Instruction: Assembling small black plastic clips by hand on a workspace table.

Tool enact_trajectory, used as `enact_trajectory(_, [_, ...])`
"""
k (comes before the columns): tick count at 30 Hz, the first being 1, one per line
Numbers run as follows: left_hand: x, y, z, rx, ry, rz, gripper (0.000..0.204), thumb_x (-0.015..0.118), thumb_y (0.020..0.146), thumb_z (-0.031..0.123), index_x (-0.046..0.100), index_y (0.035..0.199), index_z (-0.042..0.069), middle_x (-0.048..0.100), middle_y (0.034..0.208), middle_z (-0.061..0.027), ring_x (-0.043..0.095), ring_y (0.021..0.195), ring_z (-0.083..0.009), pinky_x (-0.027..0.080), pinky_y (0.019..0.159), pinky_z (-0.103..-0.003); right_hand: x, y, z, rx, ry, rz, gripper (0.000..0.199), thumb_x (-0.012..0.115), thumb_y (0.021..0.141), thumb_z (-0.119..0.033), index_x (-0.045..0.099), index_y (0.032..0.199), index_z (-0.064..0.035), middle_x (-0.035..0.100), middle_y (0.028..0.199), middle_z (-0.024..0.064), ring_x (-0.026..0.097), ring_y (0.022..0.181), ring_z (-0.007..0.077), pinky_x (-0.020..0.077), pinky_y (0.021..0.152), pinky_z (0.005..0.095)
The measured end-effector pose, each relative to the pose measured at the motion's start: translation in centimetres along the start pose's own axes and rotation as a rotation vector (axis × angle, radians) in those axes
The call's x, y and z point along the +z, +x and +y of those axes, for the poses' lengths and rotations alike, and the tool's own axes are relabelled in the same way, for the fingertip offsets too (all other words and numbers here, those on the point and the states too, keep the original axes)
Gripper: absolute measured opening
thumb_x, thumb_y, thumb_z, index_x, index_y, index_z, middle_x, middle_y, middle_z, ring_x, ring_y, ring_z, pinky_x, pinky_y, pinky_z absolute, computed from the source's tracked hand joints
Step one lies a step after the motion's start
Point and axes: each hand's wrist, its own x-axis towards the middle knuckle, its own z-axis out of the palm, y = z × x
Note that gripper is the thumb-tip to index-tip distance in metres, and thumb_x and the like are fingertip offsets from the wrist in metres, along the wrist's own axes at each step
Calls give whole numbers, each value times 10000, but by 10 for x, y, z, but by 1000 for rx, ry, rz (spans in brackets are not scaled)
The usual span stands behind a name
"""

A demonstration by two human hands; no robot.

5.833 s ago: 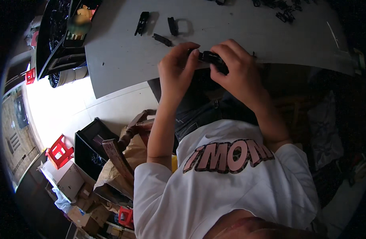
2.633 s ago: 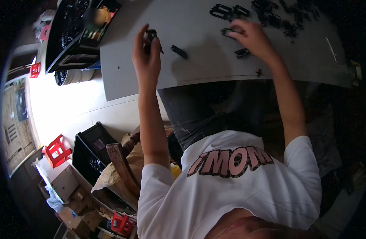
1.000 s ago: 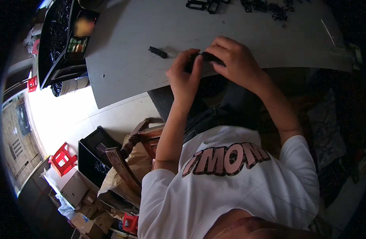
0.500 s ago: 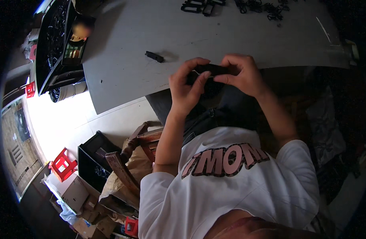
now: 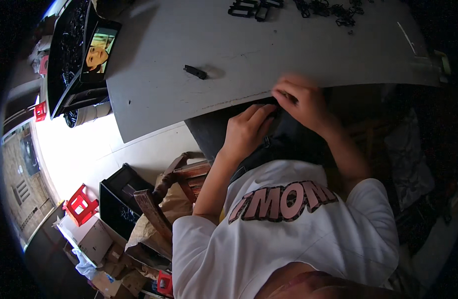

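On the table, toward its left, I see one small black part. Before the near edge, my left hand is curled; over this edge, my right hand curls, blurred. I cannot tell what either grip holds or how tightly.

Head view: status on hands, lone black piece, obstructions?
Left hand: contents unclear. Right hand: blurred, contents unclear. Lone black piece: on table, untouched. Nothing visibly blocking it.
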Motion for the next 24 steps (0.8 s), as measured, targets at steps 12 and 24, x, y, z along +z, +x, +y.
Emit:
enact_trajectory(12, [-35,-7,-1,76,222,41,210,628,727,30,627,937,29,634,934,-112,611,818,-279,492,705,-373,86,114,-5,-164,-245,135,247,604,759,-59,596,1005,-82,563,910,75,613,745,280,523,607,361])
enact_trajectory(24, [-119,122,-90,91,490,307,390,599,762,69,547,1148,71,503,1213,-166,457,1123,-360,377,946,-433,-1,102,59,-37,-274,211,231,613,776,-57,595,1006,-51,555,964,87,597,802,290,497,666,368])
